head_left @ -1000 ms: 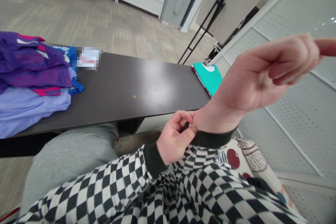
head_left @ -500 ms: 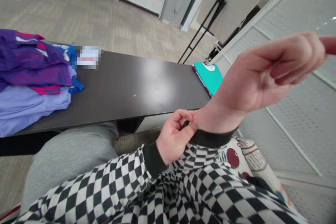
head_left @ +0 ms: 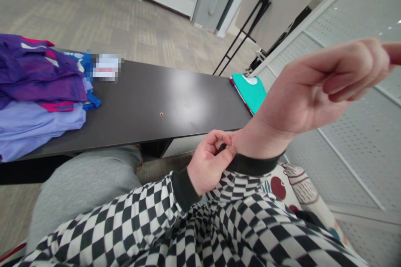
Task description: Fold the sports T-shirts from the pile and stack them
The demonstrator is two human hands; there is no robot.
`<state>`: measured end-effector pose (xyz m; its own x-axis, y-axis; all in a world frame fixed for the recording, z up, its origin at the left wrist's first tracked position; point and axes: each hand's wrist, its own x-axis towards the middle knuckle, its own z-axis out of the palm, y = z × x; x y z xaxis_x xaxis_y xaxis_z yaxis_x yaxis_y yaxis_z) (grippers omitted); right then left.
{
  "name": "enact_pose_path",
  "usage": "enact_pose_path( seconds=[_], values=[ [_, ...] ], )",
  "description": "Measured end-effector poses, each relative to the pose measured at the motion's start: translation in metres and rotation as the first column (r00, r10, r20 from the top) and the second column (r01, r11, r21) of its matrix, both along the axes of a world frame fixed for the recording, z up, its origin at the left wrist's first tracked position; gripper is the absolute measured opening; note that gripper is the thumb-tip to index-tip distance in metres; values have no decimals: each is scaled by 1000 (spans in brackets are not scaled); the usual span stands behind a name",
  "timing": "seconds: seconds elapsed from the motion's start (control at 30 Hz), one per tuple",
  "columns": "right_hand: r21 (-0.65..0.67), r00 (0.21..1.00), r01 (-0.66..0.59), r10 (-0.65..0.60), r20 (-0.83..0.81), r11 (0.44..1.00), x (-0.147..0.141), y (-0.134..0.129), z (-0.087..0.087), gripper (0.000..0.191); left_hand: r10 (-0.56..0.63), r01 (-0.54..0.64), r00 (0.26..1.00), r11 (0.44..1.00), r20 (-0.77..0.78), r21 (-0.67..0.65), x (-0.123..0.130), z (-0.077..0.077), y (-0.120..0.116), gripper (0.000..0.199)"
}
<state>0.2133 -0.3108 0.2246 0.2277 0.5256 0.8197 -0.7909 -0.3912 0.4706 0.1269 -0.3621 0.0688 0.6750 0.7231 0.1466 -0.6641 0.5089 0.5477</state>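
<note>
My left hand (head_left: pixel 210 162) pinches the black cuff (head_left: pixel 255 164) of my right sleeve at the wrist, with a bit of dark fabric between thumb and fingers. Raised at the right is my right hand (head_left: pixel 332 79), palm side visible, with several fingers curled inward and one stretched toward the frame's edge; nothing shows in it. Both sleeves are black-and-white checkered. Behind my wrist, a folded teal garment (head_left: pixel 250 91) lies at the right end of the dark table (head_left: pixel 140 100).
At the table's left end are a purple-and-pink garment (head_left: pixel 40 75), a lavender garment (head_left: pixel 37 127) and some blue fabric (head_left: pixel 93 101). A perforated white panel (head_left: pixel 338 154) stands on the right. A patterned cushion (head_left: pixel 305 183) is beside me.
The view has shifted very slightly. Both hands keep the same pose, and the left still pinches the right cuff.
</note>
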Motion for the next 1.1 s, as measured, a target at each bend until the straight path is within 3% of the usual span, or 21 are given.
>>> enact_pose_path(
  seconds=[0.1,0.2,0.27,0.37,0.43,0.5,0.53,0.57,0.6,0.63,0.7,0.73,0.8,0.87,0.93,0.97,1.03,1.1],
  values=[
    [-157,951,307,-297,83,939,2,4,2,70,-4,4,1000,1000,-30,1,-1,0,1,47],
    [-197,797,599,-557,233,776,2,10,2,39,-20,20,998,1000,-61,-1,-2,-2,2,48],
    [-214,739,672,-623,255,709,1,13,2,40,-27,26,997,1000,-73,-3,-3,-6,3,49],
    [-262,691,723,-670,270,639,-1,18,3,58,-41,41,997,999,-64,-1,-5,-13,5,53],
    [-285,613,790,-683,396,543,6,26,-1,57,-21,21,997,1000,-76,0,-7,-16,11,51],
    [-219,394,915,-630,669,339,23,41,-16,50,78,-74,983,997,-167,29,-11,-16,25,41],
    [-105,201,974,-547,813,202,35,50,-31,46,157,-145,957,987,-243,69,-15,-16,36,34],
    [54,-26,996,-361,932,69,48,59,-49,38,245,-212,913,968,-325,135,-20,-15,50,27],
    [236,-232,972,-142,962,6,61,69,-73,31,335,-260,854,938,-399,230,-28,-13,68,23],
    [400,-400,916,43,916,-8,74,76,-99,29,423,-281,783,895,-457,346,-38,-10,87,22],
    [628,-596,777,364,715,37,95,85,-156,33,600,-247,619,761,-507,600,-66,-2,131,22],
    [699,-652,708,475,591,102,104,86,-183,36,690,-204,519,674,-505,711,-85,3,154,20],
    [804,-693,580,597,403,130,117,83,-226,37,843,-100,263,508,-470,855,-125,13,194,13],
    [859,-712,492,633,303,143,125,78,-251,39,903,-27,-96,418,-419,908,-166,19,225,12],
    [891,-735,426,635,238,158,127,74,-260,40,816,-9,-453,399,-359,917,-200,19,245,21],
    [903,-746,398,631,213,165,127,74,-260,40,744,-14,-576,405,-339,914,-214,15,252,30],
    [919,-767,350,619,170,181,124,75,-257,40,630,-27,-698,453,-341,891,-236,5,263,53],
    [927,-782,326,605,153,187,121,78,-253,40,579,-33,-706,548,-408,835,-253,-7,272,63]
  ],
)
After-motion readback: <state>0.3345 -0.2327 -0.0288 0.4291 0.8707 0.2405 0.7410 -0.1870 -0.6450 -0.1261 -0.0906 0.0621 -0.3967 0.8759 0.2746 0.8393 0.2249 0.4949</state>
